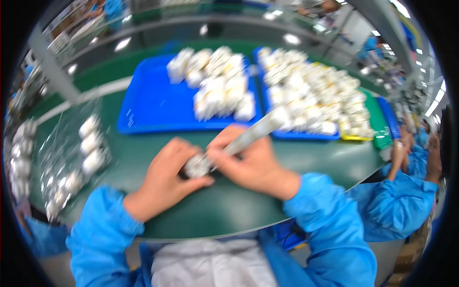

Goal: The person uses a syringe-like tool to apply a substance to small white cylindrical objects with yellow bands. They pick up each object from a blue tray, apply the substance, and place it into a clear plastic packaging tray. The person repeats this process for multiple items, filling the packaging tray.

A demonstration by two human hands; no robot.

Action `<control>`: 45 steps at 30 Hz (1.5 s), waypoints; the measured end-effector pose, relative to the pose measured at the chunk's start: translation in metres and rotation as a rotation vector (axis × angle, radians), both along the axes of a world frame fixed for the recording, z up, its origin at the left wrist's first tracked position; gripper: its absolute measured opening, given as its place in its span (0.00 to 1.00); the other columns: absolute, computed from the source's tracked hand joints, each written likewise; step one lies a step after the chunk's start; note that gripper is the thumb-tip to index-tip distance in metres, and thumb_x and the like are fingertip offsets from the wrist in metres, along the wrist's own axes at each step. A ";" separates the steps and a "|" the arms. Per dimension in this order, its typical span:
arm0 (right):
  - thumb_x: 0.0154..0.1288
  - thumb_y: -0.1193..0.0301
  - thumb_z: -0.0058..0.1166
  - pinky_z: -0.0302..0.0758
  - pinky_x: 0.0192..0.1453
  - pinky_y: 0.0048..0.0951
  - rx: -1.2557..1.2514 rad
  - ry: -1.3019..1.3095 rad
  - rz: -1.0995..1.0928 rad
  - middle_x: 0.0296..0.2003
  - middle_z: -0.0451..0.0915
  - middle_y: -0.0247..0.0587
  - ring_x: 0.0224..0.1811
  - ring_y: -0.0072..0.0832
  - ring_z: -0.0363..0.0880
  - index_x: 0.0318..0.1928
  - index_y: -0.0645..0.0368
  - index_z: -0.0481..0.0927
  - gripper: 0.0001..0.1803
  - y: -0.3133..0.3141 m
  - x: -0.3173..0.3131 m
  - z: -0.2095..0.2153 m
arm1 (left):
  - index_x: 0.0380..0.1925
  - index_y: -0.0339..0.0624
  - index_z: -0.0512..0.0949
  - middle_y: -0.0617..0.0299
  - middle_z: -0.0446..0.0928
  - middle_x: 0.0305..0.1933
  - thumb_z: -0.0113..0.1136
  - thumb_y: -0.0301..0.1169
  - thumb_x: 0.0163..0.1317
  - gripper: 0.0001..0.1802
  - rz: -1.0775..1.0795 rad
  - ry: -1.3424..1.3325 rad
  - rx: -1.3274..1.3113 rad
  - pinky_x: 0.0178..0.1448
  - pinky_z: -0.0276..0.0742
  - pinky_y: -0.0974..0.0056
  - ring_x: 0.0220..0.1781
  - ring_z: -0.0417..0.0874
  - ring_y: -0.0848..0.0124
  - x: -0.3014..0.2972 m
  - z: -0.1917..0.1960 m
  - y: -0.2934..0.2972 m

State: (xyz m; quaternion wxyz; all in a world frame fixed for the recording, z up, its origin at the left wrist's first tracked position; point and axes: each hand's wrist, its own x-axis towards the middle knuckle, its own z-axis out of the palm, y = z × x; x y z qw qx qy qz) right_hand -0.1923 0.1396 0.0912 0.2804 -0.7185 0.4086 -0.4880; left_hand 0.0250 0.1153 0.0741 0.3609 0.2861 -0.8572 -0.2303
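Observation:
My left hand is closed round a small white, roughly cylindrical part, its end turned up toward me. In my right hand is a long pale grey stick-like tool with a whitish upper end, gripped like a pen and slanting up to the right. Its thin lower tip meets or nearly meets the rim of the part; blur hides whether they touch. Both hands are above the green tabletop, just in front of a blue tray that bears several similar white parts on its right side.
Another blue tray at the right is heaped with white parts, beside a yellow tray and a green one. Clear plastic bags with white parts lie at the left. A co-worker's blue sleeve is close on the right.

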 end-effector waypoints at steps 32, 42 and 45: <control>0.66 0.75 0.63 0.71 0.29 0.21 0.109 -0.061 -0.056 0.30 0.83 0.34 0.27 0.16 0.78 0.36 0.64 0.84 0.05 -0.001 -0.002 0.010 | 0.50 0.41 0.78 0.56 0.77 0.44 0.82 0.33 0.47 0.30 0.025 0.061 0.091 0.43 0.77 0.62 0.41 0.79 0.62 -0.004 -0.009 -0.002; 0.65 0.75 0.64 0.70 0.27 0.22 -0.057 0.052 -0.024 0.30 0.82 0.34 0.25 0.18 0.77 0.35 0.65 0.84 0.05 -0.005 0.001 0.003 | 0.51 0.41 0.78 0.57 0.77 0.44 0.82 0.31 0.47 0.31 0.014 0.076 0.047 0.40 0.77 0.63 0.40 0.79 0.63 -0.005 -0.011 -0.002; 0.65 0.75 0.64 0.70 0.27 0.23 -0.051 0.135 -0.003 0.30 0.82 0.35 0.26 0.19 0.77 0.35 0.65 0.83 0.05 -0.003 0.001 0.004 | 0.51 0.40 0.78 0.56 0.77 0.44 0.82 0.31 0.47 0.30 0.018 0.078 0.032 0.41 0.78 0.63 0.40 0.79 0.63 -0.005 -0.012 -0.002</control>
